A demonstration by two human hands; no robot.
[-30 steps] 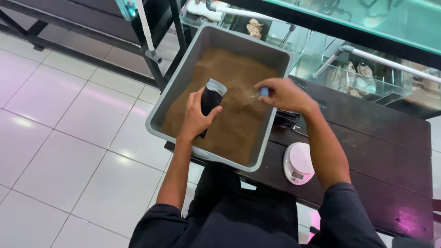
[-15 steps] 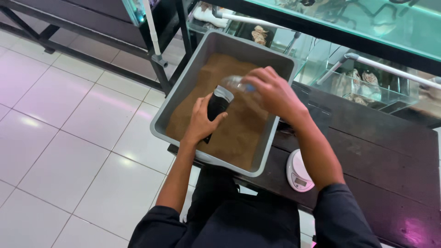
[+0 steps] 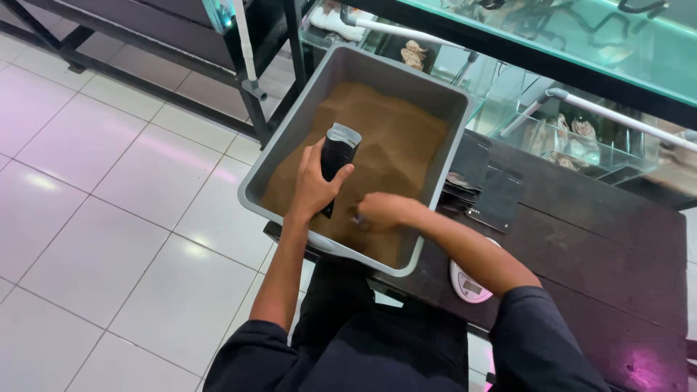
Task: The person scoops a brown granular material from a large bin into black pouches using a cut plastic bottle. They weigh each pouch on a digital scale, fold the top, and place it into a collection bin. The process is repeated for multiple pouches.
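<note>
A black pouch [image 3: 335, 161] with a pale open mouth is held upright in the left hand [image 3: 314, 187], the fingers [image 3: 341, 176] being clenched around its lower half. The pouch stands over the brown sand [image 3: 392, 134] that fills a grey rectangular tub [image 3: 290, 141], at about 9 o'clock from the tub's centre. The right hand [image 3: 381, 212] is pressed low into the sand at 5 o'clock from the pouch, near the tub's front wall; its fingers are curled downward, but whether anything is grasped in them cannot be told. The two hands are near each other and not touching. The tub is carried on the left end of a dark wooden desk [image 3: 595, 247]. At 3 o'clock from the tub, a stack of flat black pouches [image 3: 490, 192] is laid on the desk, just beside the tub's right wall. A small white scale [image 3: 470, 284] is seen at 5 o'clock, partly covered by the right forearm.
</note>
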